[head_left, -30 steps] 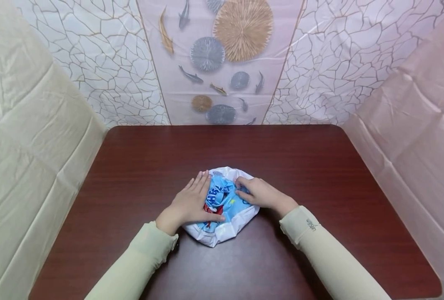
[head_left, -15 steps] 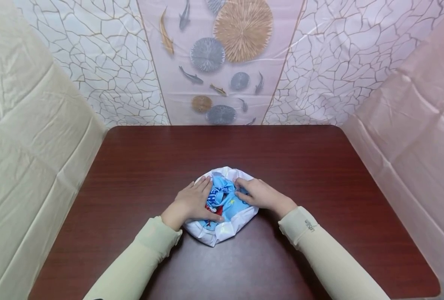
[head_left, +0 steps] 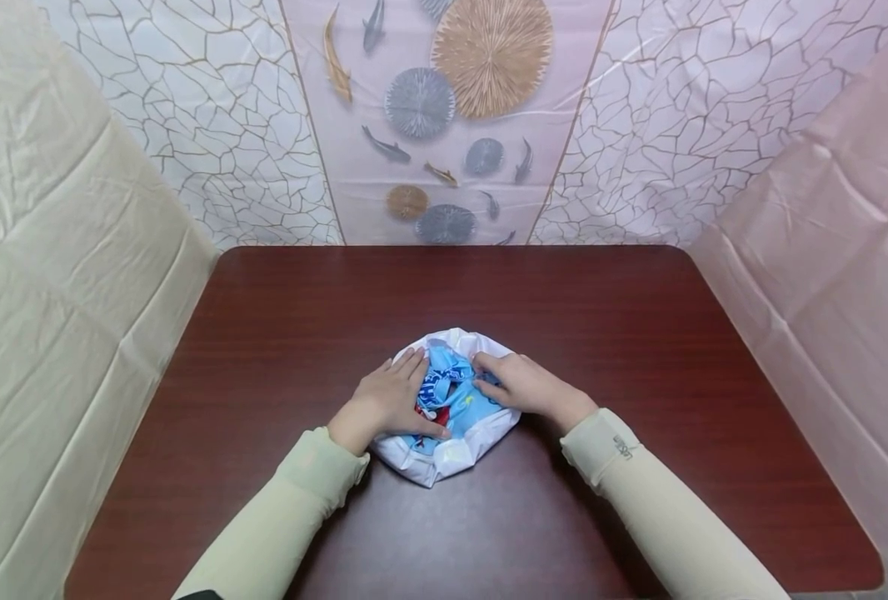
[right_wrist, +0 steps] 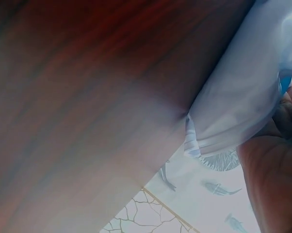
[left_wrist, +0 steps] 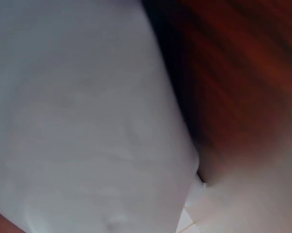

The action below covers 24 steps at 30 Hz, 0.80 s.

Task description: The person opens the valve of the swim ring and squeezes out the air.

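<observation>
A crumpled white plastic bag with a light-blue printed middle lies near the centre of the table. Dark-blue letters and a red patch show on the print. My left hand rests spread on the bag's left side, fingers pointing away and thumb out across the print. At the right side, my right hand grips the bag with bent fingers, its thumb a little apart from the forefinger. The bag's white side fills much of the left wrist view. In the right wrist view my right palm is beside the bag's white edge.
The brown wooden table has rounded corners. Pale cloth hangs along its left side, and more cloth on the right. Behind stands a patterned backdrop with printed fish and discs.
My left hand has shifted slightly to the right over the bag, covering a little more of the print. My right hand keeps its place, while the head view has tilted a little.
</observation>
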Tool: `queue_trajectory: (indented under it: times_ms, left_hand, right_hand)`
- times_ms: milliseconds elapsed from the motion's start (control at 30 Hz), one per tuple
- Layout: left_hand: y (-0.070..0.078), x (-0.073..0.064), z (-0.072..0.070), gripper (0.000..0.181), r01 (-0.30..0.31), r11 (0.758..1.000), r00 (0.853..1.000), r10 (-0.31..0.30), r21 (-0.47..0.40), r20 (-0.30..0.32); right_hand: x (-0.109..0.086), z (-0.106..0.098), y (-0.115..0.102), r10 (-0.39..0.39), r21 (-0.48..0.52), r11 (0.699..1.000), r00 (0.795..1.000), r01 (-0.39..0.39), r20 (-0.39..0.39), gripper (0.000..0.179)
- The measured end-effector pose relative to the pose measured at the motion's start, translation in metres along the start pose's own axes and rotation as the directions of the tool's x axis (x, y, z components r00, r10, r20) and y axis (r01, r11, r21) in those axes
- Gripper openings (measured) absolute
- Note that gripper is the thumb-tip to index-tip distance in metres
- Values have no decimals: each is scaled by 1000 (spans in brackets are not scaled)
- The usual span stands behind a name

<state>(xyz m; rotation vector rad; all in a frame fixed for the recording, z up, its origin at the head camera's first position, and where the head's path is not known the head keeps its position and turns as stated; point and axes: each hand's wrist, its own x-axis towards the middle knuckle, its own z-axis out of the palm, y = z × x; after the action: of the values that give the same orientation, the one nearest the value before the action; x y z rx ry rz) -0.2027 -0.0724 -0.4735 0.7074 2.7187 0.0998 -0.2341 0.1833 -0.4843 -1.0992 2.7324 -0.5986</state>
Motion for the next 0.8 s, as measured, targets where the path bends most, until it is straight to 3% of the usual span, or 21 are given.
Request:
queue_trajectory:
  times_ms: [333, 533, 667, 800]
  left_hand:
    - [0, 0, -2, 128, 3, 1000, 1000, -3, -22, 4]
    - [-8, 1, 0, 128, -39, 993, 999, 38, -114, -13]
    - [-16, 3, -6, 124, -77, 963, 997, 79, -257, -3]
    - [-25, 5, -14, 107, -90, 914, 995, 97, -395, -3]
  right_hand:
    - [-1, 0, 2, -14, 30, 999, 1000, 14, -7, 18]
    - [-2, -1, 5, 11, 48, 999, 1000, -12, 21, 22]
    - [-3, -2, 5, 4, 77, 997, 1000, -5, 11, 22]
    - [-4, -7, 7, -14, 107, 994, 999, 18, -42, 23]
